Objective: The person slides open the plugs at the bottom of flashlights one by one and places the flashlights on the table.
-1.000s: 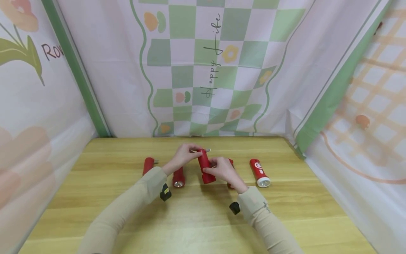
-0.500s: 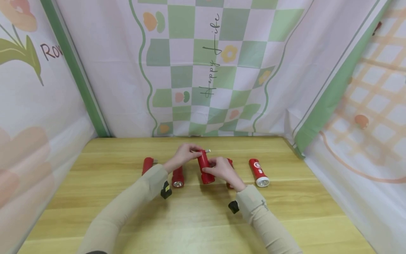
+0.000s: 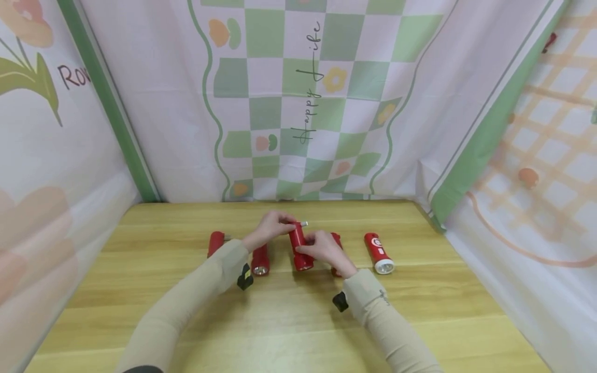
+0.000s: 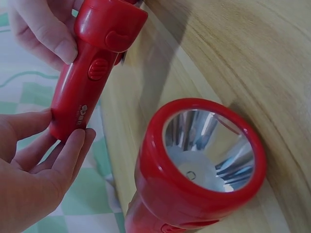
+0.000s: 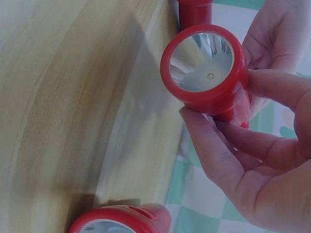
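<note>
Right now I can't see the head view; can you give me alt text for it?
Both hands hold one red flashlight above a wooden table: the left hand grips its rear end, the right hand its lens end. Other red flashlights lie in a row on the table, one at the far left and one at the far right, before pastel printed curtains.

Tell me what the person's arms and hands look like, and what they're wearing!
Both arms wear long beige sleeves, the left sleeve and the right sleeve, reaching the wrists. A small black device sits at each wrist: one on the left, one on the right. The left hand and right hand are bare, with no gloves.
</note>
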{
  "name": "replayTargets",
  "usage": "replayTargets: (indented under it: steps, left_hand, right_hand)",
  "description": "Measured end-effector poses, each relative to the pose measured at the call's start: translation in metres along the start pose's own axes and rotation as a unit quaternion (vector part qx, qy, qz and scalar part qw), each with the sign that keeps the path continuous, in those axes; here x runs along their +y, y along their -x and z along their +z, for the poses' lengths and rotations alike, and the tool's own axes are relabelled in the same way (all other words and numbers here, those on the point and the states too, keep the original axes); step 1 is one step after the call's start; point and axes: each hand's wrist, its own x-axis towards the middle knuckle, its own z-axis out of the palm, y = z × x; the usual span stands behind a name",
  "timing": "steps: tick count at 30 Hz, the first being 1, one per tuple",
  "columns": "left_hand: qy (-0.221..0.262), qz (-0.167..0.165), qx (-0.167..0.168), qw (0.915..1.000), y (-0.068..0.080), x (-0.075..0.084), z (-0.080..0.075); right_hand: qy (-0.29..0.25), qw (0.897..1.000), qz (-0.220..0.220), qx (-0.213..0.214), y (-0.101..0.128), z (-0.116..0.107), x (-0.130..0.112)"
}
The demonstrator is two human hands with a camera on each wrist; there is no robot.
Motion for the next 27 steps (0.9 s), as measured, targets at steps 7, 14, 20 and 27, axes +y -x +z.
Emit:
replayTargets:
  steps: [7, 14, 20, 27]
  left_hand:
    - [-0.002, -0.009, -0.004, 0.9999, -0.002, -0.004, 0.001]
    - [0.003, -0.007, -0.013, 0.9999, -0.006, -0.009, 0.004]
    - [0.008, -0.007, -0.02, 0.9998, -0.006, -0.01, 0.005]
    - [0.0, -0.02, -0.026, 0.9995, -0.006, -0.009, 0.005]
  right_hand:
    - [-0.006, 1.0, 0.007, -0.004, -0.002, 0.003, 0.0]
    - [-0.016, 0.999, 0.031, -0.01, -0.006, 0.007, 0.003]
    - [-0.032, 0.998, 0.05, -0.011, -0.009, 0.01, 0.006]
    - [-0.037, 0.998, 0.053, -0.015, -0.009, 0.012, 0.005]
